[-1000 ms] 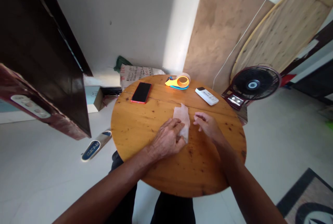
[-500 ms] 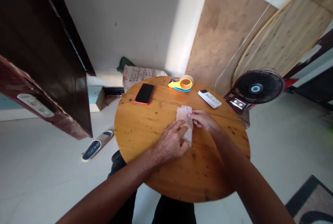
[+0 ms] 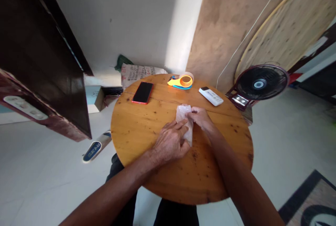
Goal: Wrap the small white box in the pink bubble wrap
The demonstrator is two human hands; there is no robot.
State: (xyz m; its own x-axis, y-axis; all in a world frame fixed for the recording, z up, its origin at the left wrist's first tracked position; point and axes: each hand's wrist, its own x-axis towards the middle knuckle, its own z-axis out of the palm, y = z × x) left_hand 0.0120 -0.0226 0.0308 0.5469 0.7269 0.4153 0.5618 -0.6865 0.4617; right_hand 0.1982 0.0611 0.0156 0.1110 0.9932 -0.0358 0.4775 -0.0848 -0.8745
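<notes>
A phone (image 3: 142,92), tape dispenser (image 3: 181,81) and remote (image 3: 210,96) lie apart on the round tabletop (image 3: 136,128); a fan (image 3: 259,84) stands beyond.

Nothing here can be read letter for letter. Well to the left of the spot where the left hand (image 3: 170,143) and right hand (image 3: 201,118) pinch the small translucent plastic pouch (image 3: 181,112), a long grey object with blue oval panels (image 3: 95,147) lies on the floor. It carries white capital letters, too blurred to spell out. Beyond the grip and to its left, a pale woven sack (image 3: 139,72) bears rows of dark and red print, illegible. Beyond the grip and to its right, a white slim remote control (image 3: 211,96) has a finely printed face, too small to read. Farther right, a pale display on a dark red base (image 3: 239,100) shows unclear marks.
</notes>
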